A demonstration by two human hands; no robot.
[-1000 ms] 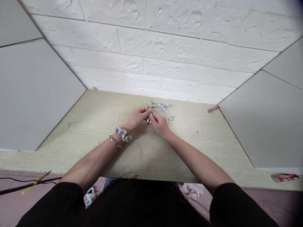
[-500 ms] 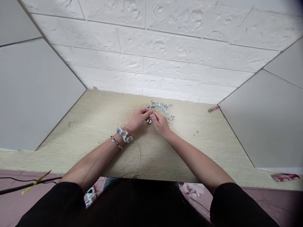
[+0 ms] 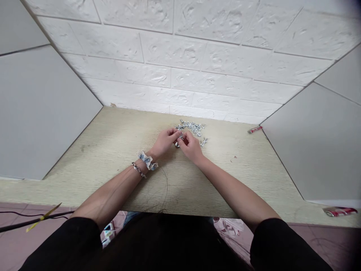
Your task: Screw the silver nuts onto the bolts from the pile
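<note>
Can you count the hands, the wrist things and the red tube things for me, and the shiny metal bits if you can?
Hands: 2
Ruffled wristband: 1
Chain bracelet: 1
Red-and-silver tubes: 2
Total: 6
Metal bits: too small and jumbled to count, so left out.

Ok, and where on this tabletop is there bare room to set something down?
The tabletop is bare between the left panel and the left hand. Another patch lies between the right forearm and the right panel, with only tiny specks. It is crowded behind the hands with metal hardware, and beside the right hand with loose bolts.
</note>
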